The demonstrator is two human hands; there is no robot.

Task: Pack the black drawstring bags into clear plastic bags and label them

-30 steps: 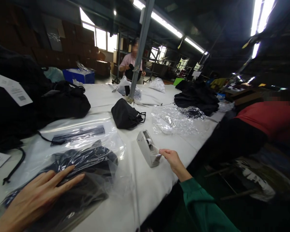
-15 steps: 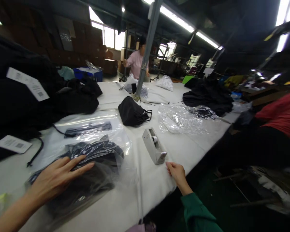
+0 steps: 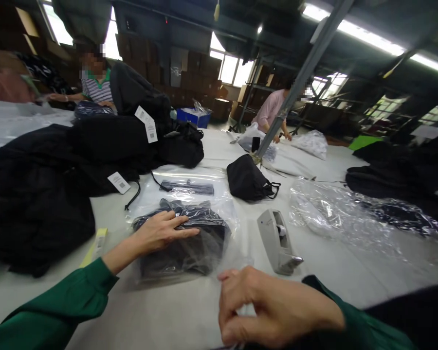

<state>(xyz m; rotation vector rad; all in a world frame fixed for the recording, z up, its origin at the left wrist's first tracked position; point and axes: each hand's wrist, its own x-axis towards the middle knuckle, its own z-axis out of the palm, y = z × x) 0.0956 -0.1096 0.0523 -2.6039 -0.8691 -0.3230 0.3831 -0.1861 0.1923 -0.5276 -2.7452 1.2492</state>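
Observation:
My left hand (image 3: 160, 233) lies flat, fingers spread, on a dark folded garment in a clear plastic bag (image 3: 197, 248) on the white table (image 3: 160, 311). My right hand (image 3: 266, 304) hovers close to the camera by the bag's open, loose end, fingers curled and pinched together. Whether something thin sits between them does not show. A grey tape dispenser (image 3: 277, 240) stands just right of the bag, a short way beyond my right hand.
A black garment pile with tags (image 3: 40, 194) fills the left. Behind the bag lie a flat clear bag (image 3: 188, 187) and a black pouch (image 3: 246, 177). Crumpled clear plastic (image 3: 336, 214) spreads right. A slanted pole (image 3: 295, 87) rises mid-table. Two people (image 3: 95, 82), (image 3: 272, 109) work far off.
The view has swung left and down. My right hand left the tape dispenser and came toward the bag's open end. My left hand stays pressed on the bagged garment.

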